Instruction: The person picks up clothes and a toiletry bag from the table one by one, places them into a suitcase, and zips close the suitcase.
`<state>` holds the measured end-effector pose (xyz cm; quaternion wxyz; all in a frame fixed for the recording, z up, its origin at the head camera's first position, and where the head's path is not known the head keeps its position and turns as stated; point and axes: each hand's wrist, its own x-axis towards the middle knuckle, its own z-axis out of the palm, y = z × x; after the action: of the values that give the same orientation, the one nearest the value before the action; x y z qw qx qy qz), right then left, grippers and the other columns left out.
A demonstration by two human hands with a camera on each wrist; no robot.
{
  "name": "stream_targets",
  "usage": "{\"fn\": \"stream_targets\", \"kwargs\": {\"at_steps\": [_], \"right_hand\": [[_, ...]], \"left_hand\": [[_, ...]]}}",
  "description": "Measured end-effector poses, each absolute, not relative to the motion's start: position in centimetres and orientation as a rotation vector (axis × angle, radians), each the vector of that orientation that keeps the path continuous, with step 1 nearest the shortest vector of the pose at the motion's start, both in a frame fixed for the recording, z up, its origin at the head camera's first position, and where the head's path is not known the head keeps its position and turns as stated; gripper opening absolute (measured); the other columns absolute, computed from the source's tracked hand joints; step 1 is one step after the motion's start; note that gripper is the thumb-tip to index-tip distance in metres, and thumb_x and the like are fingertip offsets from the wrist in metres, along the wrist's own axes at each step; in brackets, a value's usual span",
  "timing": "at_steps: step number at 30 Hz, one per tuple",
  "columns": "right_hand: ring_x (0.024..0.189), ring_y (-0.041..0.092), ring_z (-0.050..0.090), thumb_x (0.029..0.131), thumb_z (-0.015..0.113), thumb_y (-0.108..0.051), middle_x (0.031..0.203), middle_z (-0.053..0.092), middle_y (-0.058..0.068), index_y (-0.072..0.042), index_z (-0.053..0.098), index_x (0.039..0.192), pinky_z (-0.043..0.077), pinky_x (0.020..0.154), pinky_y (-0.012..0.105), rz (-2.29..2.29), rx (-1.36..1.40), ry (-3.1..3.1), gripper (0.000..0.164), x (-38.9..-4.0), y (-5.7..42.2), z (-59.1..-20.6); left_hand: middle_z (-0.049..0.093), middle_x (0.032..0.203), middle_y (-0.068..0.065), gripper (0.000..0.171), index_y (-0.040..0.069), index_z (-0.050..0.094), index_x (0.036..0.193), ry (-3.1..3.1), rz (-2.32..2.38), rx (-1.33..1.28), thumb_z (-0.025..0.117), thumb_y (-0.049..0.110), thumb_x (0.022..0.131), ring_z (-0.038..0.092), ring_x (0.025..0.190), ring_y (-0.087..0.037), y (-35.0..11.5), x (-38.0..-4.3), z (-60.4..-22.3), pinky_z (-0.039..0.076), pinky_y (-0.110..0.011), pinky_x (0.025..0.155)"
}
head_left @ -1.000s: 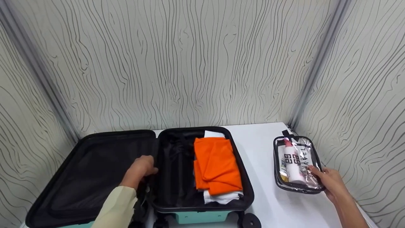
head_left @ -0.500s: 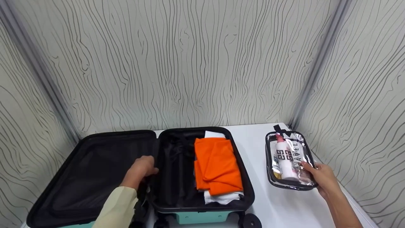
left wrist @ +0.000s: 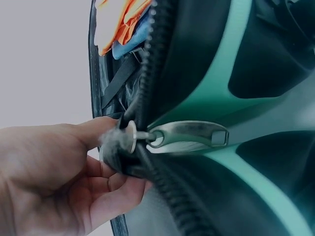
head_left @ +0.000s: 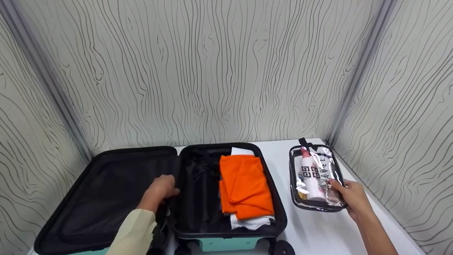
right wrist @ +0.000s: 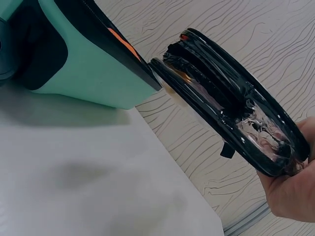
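At the frame's right, the right hand (head_left: 355, 198) grips a clear, black-edged plastic bag (head_left: 314, 184), its letters (head_left: 323, 168) looking like "TRAVEL". Lower left, the left hand (head_left: 160, 189) pinches an open green-and-black hard suitcase (head_left: 228, 243) by its zip edge (left wrist: 177, 196).

Left arm: pale cream sleeve (head_left: 131, 233), plain, covering the visible forearm; cuff (head_left: 144, 213) ends near the wrist, its edge slightly flared; soft creases in the cloth, weave too blurred to tell. Left hand (head_left: 161, 187): bare, same in left wrist view. Right hand (head_left: 355, 198): bare. Right forearm (head_left: 376, 232): uncovered from wrist to lower frame edge
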<state>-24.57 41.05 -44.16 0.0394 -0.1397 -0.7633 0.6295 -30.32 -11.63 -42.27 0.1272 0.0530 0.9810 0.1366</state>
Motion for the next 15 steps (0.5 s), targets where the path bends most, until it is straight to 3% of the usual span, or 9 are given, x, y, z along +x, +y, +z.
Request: {"fn": "stream_targets", "kwargs": {"at_steps": [15], "right_hand": [[0.061, 0.008, 0.063, 0.090, 0.062, -0.026, 0.069, 0.065, -0.003, 0.010, 0.051, 0.108, 0.052, 0.057, 0.022, 1.978, -0.327, -2.314, 0.042, -24.7, 37.2, -42.9]], "left_hand": [[0.055, 0.073, -0.010, 0.020, 0.004, 0.058, 0.078, 2.839, 0.392, 0.134, 0.062, 0.020, 0.089, 0.054, 0.062, -0.023, -11.6, -30.5, -42.4, 0.045, -0.034, 0.060]]}}
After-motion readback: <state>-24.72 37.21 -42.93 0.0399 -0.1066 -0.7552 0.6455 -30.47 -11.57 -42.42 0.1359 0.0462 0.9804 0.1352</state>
